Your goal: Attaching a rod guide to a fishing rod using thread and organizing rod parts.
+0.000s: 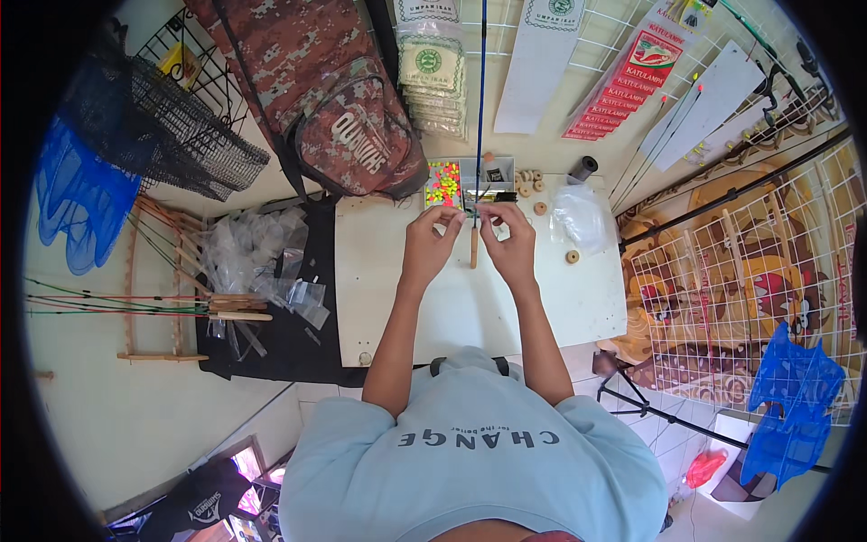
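Over the white tabletop, both my hands are raised at chest height with fingertips close together. My left hand is closed in a pinch, thumb against forefinger. My right hand pinches the same way, just beside the rod. Whatever the fingertips hold is too small or thin to make out. Between my hands runs a slim fishing rod with a dark blue shaft. Its wooden handle points toward me.
Beyond my hands sits a compartment tray with bright beads. Cork rings, a black cylinder and a clear plastic bag lie right. A camouflage backpack stands far left; plastic bags are piled left.
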`<state>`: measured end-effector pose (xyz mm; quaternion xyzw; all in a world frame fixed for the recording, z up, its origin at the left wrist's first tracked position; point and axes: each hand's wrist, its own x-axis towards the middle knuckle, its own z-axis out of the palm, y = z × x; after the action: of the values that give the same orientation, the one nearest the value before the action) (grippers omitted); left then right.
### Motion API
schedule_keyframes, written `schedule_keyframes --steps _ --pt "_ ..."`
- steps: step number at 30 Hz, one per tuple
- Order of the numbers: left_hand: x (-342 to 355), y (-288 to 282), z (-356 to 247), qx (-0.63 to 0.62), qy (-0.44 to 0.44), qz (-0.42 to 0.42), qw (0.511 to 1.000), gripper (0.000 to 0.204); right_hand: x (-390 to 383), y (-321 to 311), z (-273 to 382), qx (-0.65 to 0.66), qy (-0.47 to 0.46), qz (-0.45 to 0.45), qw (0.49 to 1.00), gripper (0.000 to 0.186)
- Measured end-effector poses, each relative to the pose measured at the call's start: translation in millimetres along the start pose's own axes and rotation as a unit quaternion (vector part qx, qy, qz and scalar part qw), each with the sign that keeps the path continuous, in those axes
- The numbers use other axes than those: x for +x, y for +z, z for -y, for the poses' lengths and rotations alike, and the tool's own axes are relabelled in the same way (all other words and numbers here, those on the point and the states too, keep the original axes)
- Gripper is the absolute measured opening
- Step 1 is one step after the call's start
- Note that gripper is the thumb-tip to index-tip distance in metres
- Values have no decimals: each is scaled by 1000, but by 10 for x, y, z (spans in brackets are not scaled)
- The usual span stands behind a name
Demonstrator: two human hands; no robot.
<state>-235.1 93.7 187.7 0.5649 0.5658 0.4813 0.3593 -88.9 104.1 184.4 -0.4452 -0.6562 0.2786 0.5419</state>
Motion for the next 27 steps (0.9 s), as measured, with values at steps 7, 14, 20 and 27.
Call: schedule_keyframes --steps 7,14,20,27 --pt "76 94 -7 -19 30 1 999 17 30 -32 40 -14 -16 -14 1000 20" --pt "171 150 -83 -17 37 17 999 17 119 -98 -42 -30 -31 -18 999 12" --pt "267 204 -92 -33 59 -41 997 14 185 54 -217 74 126 -51 988 12" --pt "421 179 -60 -20 81 -64 994 23 277 163 -267 157 203 -74 963 11"
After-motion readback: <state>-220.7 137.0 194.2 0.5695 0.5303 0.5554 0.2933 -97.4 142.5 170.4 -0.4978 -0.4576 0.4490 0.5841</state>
